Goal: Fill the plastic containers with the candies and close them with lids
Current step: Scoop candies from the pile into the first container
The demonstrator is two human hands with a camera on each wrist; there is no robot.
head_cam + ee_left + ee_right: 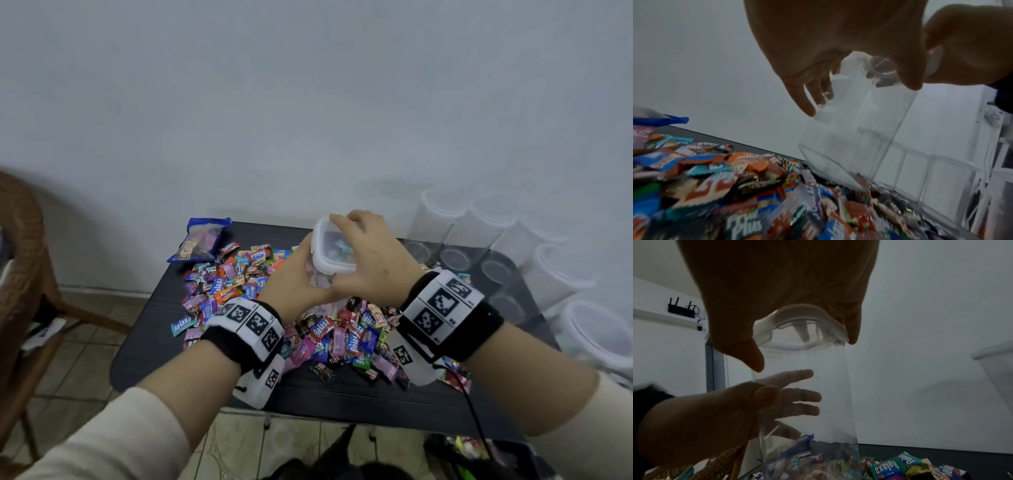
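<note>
Centrally in the head view, a tall clear plastic container (322, 274) stands over the pile of wrapped candies (260, 301) on the dark counter (154, 349), with a white-rimmed lid (330, 250) on its top. From the right wrist view the container's walls look see-through, with candies showing only near its base. The right hand (373, 260) arches over the lid, thumb and fingertips curled down around its rim, so it grips the lid from above. The left hand (294, 284) wraps the container's side lower down, thumb on the near face and fingers (797, 395) spread across the far face, seen through the plastic. A blue bag (200, 240) lies at the counter's far left edge. More clear containers (486, 233) with pale lids are stacked along the right of the frame against the white wall (308, 102). At the left edge stands a wicker chair (20, 246).
</note>
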